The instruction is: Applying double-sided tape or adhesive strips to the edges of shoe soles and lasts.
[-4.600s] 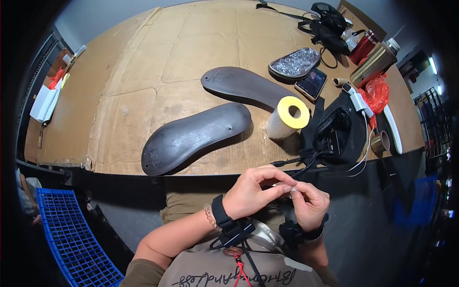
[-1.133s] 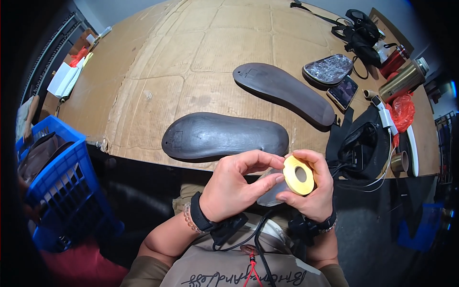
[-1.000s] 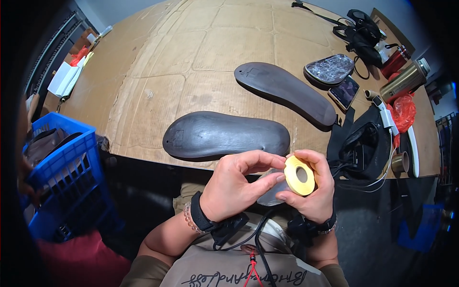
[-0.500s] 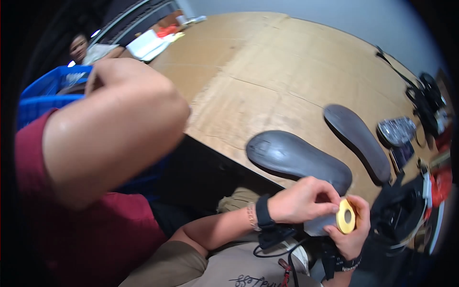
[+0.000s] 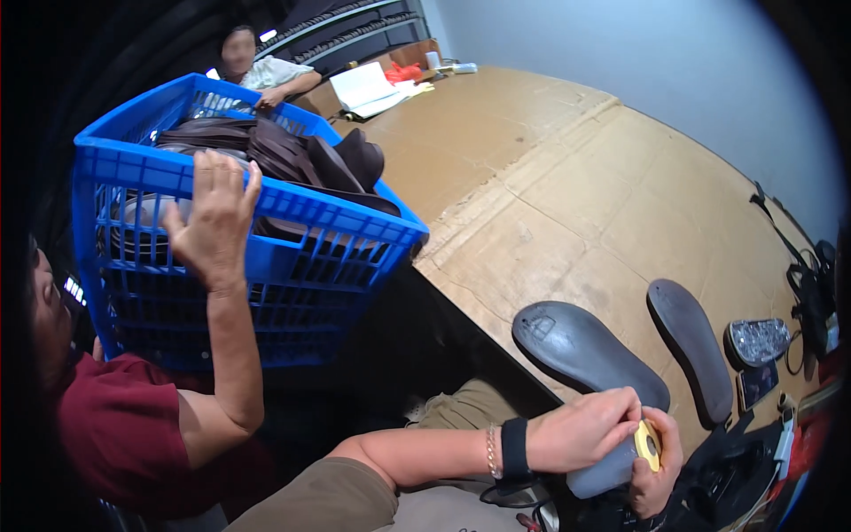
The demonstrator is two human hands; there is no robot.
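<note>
My right hand [image 5: 658,474] is closed around a yellow roll [image 5: 650,443] with a dark hole in its middle, held over the table's near edge. My left hand [image 5: 585,430] meets the roll from the left, fingers bent and pressed together; what they pinch is hidden. Below these fingers, beside the roll, hangs a whitish translucent piece [image 5: 598,474]; whether it is joined to the roll I cannot tell. Just beyond my hands a dark grey shoe sole [image 5: 585,350] lies on the cardboard-covered table [image 5: 532,222]. To its right lies a second, narrower-looking sole [image 5: 691,350].
A blue plastic crate [image 5: 301,199] full of dark soles stands at the left, a co-worker's hand [image 5: 217,213] on its rim. Another person [image 5: 275,75] sits beyond it. On the right lie a clear-wrapped item [image 5: 758,341], a phone [image 5: 757,386] and black straps [image 5: 802,284].
The view has swung left, bringing the blue crate fully into sight. The co-worker's arm has moved from the foreground to the crate's rim. My hands remain together at the yellow roll.
</note>
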